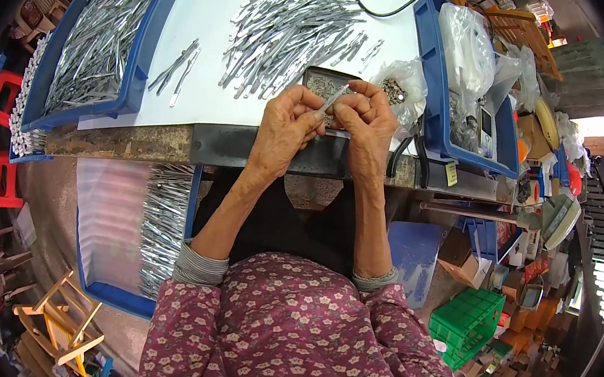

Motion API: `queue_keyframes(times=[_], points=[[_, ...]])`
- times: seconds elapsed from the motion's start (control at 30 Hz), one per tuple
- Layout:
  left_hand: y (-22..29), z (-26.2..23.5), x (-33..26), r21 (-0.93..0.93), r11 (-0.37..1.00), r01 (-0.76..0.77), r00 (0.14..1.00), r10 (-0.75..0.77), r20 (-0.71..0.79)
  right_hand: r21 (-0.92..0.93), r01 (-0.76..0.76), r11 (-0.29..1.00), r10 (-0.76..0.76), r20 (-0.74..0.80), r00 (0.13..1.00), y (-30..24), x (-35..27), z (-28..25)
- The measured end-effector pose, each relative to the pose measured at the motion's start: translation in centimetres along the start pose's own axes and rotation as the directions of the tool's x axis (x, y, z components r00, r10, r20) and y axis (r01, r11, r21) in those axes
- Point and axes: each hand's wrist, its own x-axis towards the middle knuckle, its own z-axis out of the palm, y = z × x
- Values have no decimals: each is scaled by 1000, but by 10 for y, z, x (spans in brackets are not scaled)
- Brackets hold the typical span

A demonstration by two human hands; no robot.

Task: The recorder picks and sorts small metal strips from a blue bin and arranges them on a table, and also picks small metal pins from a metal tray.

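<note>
My left hand (283, 125) pinches a slim silvery metal strip (334, 98) between thumb and fingers, tilted up to the right. Close against the strip's far end, my right hand (370, 130) has its thumb and forefinger bent together; what lies between those fingertips is hidden. Below both hands sits a dark shallow tray (328, 70) of tiny metal pieces, partly covered by the fingers. A clear plastic bag (415, 90) with small round metal bits lies just right of my right hand. Farther off, a large heap of similar metal strips (287, 38) spreads over the white table covering.
At the left, a blue bin (138, 78) is full of strips; another blue bin (117, 299) with strips stands below the table. Black-handled pliers (421, 160) rest at the table edge. A blue bin (437, 107) at the right holds plastic bags. A few strips (175, 71) lie apart.
</note>
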Motion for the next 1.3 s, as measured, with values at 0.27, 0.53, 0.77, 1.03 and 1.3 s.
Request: queue_keyframes(times=[0.27, 0.53, 0.77, 1.03, 1.3], points=[[-3, -1, -1, -133, 991, 26, 1000, -24, 20, 34, 4, 999, -4, -12, 1000, -2, -3, 4], [0, -6, -2, -122, 992, 35, 999, -30, 38, 23, 15, 1000, -15, 14, 1000, -3, -4, 4], [2, -8, -2, -168, 982, 82, 996, -74, 51, 7, 15, 1000, -15, 31, 999, -2, -3, 4], [1, 2, -3, 87, 995, -45, 999, 45, 2, -12, 48, 999, -48, 20, 999, 6, -2, 2], [4, -5, -2, -46, 999, 13, 996, -9, 85, 149, -2, 989, -10, 80, 997, 5, 0, 0]])
